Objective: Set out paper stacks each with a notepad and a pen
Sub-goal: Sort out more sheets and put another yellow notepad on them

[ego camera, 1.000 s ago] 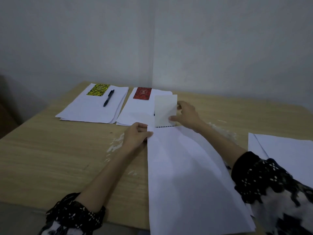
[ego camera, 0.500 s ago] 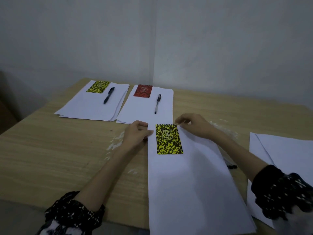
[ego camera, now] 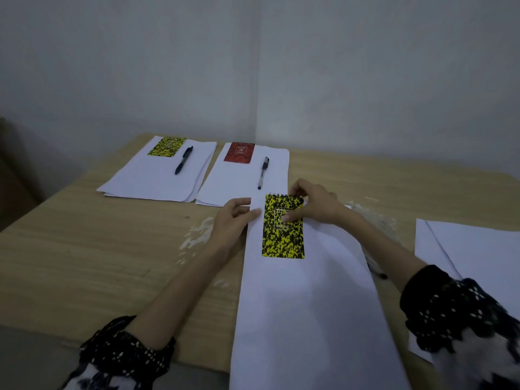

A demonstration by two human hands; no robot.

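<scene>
Right hand [ego camera: 315,205] grips yellow notepad [ego camera: 282,235] lying on near paper stack [ego camera: 306,319].

Wooden table [ego camera: 84,249] in corner, pale walls [ego camera: 365,80], seemingly dim light.

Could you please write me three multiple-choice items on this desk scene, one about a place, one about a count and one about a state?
1. Where does the red notepad lie?
A. on the far middle paper stack
B. on the bare table
C. under the right hand

2. How many notepads have a yellow-and-black cover?
A. one
B. two
C. three

3. What is the right hand doing?
A. hanging idle off the table
B. holding a pen
C. gripping the near notepad at its top right corner

Answers: 1 A, it sits at the far end of that stack, beside a pen. 2 B, the far left notepad and the near one. 3 C, its thumb rests on the cover and its fingers curl at the spiral edge.
</scene>
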